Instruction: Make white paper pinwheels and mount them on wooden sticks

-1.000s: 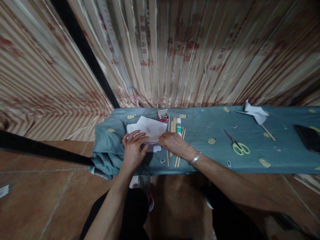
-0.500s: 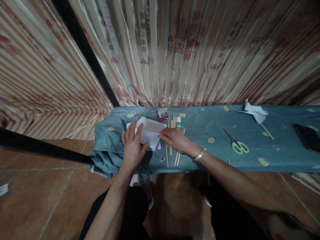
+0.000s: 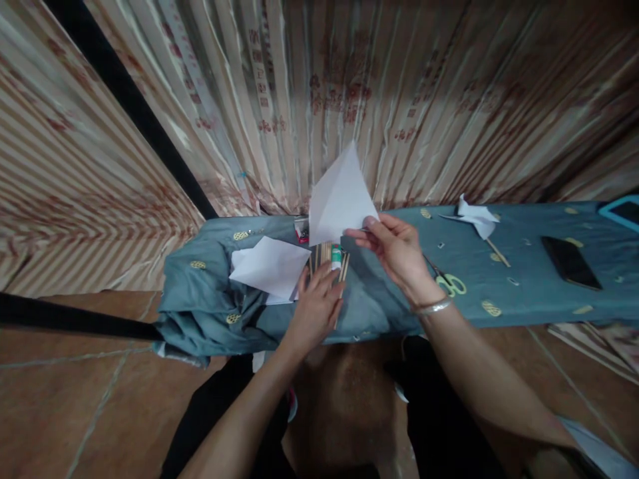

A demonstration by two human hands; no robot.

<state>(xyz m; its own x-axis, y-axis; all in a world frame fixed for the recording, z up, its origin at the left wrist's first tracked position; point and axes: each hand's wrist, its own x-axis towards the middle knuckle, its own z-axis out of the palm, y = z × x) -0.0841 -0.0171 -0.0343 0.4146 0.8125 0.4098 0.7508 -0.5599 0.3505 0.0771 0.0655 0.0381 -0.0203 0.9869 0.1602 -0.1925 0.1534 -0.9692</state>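
Pinched at its lower right corner by my right hand (image 3: 394,249), a creased sheet of white paper (image 3: 342,193) is raised above the bench. My left hand (image 3: 319,303) lies over the wooden sticks (image 3: 323,254), fingers stretched and somewhat apart, just below a green and white glue stick (image 3: 336,257). To the left of that hand is a stack of white paper sheets (image 3: 269,266). Behind the sticks stands a small red box (image 3: 301,229), partly covered by the raised sheet. Scissors with light green handles (image 3: 452,285) lie right of my right wrist.
A white paper pinwheel on a stick (image 3: 476,219) lies farther right on the cloth-covered bench (image 3: 379,313). Beyond it are a black phone (image 3: 572,263) and a blue-edged object (image 3: 624,211). A striped curtain (image 3: 279,133) hangs behind, with a dark pole (image 3: 134,113) at left.
My right hand has lifted one paper sheet off the stack and moved it up and right. My left hand has left the stack and moved right onto the sticks. The view has shifted right.
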